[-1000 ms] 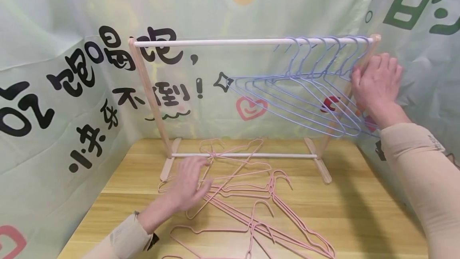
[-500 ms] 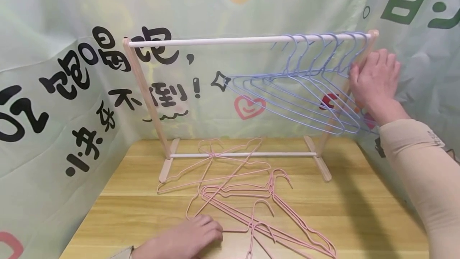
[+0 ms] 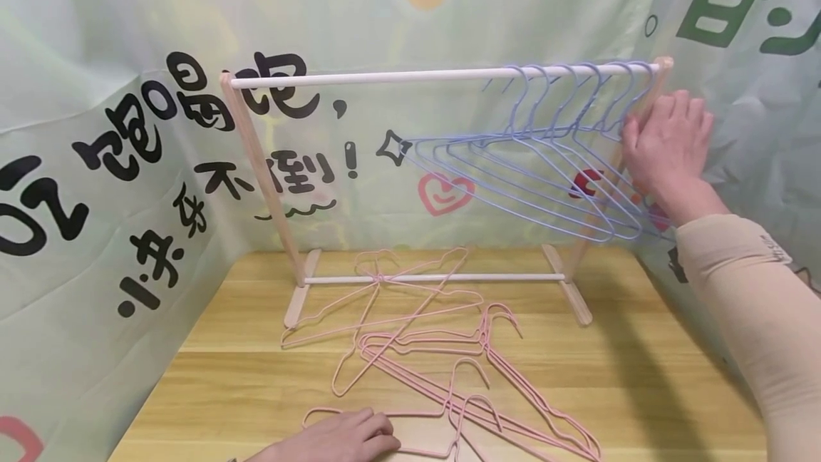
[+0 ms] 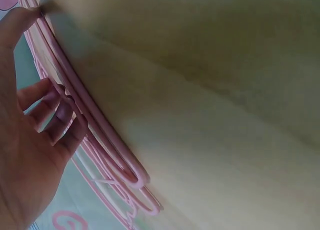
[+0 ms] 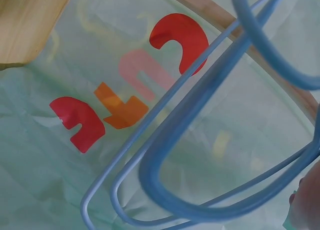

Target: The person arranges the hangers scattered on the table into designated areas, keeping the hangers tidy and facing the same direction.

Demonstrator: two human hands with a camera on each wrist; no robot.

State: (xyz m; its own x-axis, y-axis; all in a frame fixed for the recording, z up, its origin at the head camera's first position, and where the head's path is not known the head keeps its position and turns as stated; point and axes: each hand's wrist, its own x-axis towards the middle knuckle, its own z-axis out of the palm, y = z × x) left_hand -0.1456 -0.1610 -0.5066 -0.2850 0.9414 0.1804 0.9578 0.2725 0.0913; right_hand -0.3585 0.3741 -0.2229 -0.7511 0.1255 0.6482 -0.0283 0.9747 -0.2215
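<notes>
My left hand (image 3: 349, 437) is low at the table's front, fingers bent at the wire of a pink hanger (image 3: 423, 453). In the left wrist view, the thumb and fingertips of that hand (image 4: 30, 140) meet the edge of several pink hangers (image 4: 90, 107). My right hand (image 3: 670, 141) grips the upper right post of a small wooden clothes rack (image 3: 580, 259). Beside it, several blue hangers (image 3: 513, 136) hang from the rack's white top rod (image 3: 385, 78), bunched at the right end. The right wrist view shows blue wire (image 5: 150, 170) close up and only a bit of that hand (image 5: 306, 200).
More pink hangers (image 3: 532, 394) lie overlapping on the wooden table (image 3: 212, 376), some reaching across the rack's white bottom rod (image 3: 507, 277). A printed cloth backdrop (image 3: 359, 13) stands behind and on both sides. The rack's feet (image 3: 567, 291) rest near the table's back.
My left hand has come down and toward me from above the middle hangers to the front ones. The front pink hanger has shifted slightly. My right hand stays on the post.
</notes>
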